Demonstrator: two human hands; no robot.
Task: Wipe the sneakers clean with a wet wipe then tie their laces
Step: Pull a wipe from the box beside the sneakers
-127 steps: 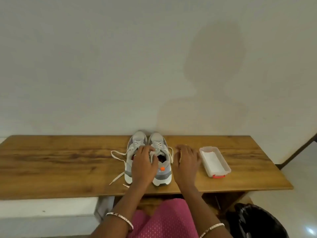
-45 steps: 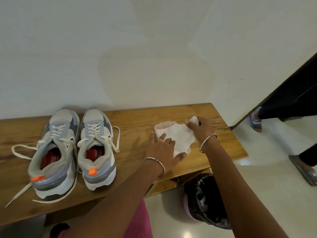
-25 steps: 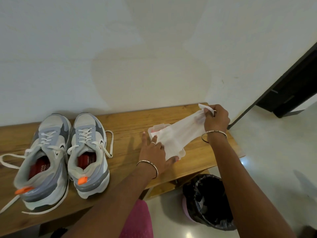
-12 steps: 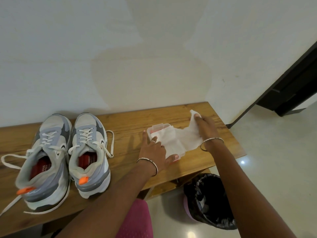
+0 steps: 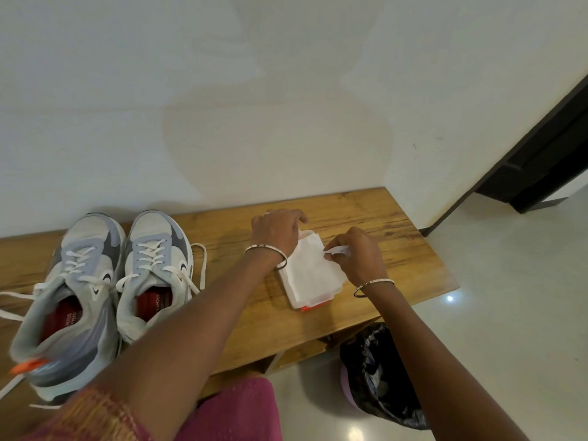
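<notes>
Left hand moved atop tub | right grip pinches wipe | wooden bench, white wall

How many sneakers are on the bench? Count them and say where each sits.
2. One grey sneaker sits at the bench's left end; the other sneaker stands beside it on its right, nearer the wipes box. None seem hidden.
</notes>
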